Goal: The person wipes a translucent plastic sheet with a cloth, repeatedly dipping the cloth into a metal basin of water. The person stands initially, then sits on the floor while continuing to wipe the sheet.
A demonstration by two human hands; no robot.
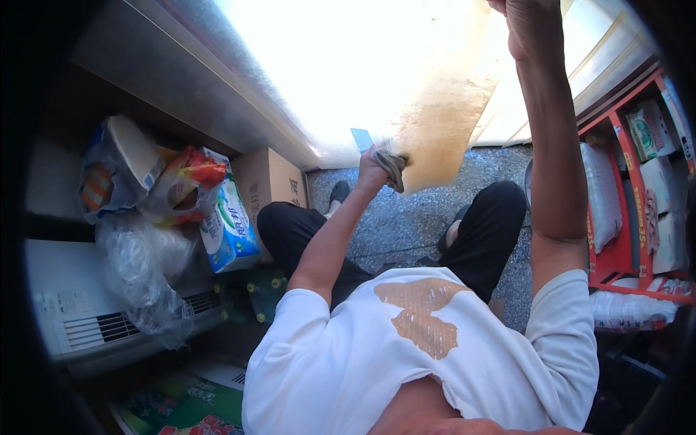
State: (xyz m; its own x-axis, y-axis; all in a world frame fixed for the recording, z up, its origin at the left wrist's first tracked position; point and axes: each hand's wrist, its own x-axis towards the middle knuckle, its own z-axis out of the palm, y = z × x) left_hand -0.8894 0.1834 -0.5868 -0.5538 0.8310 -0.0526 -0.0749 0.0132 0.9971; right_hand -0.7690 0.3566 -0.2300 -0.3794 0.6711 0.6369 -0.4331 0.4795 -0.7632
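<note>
A yellowed translucent plastic sheet (443, 119), which looks like a door-curtain strip, hangs before me with its lower end just above the floor. Bunched in my left hand (372, 171) is a grey-brown cloth (391, 167), held against or close to the sheet's left side near its bottom. My right arm is raised, and my right hand (535, 27) is at the top edge of the view, by the sheet's upper right. Its fingers are mostly cut off, so their hold is hidden. Glare washes out the sheet's upper part.
Left of me are a cardboard box (277, 176), a blue-white printed carton (228, 228), plastic bags (141, 261) and a white vented appliance (65, 293). On my right stands a red shelf rack (617, 157) with packaged goods. Speckled stone floor (402, 223) lies between my feet.
</note>
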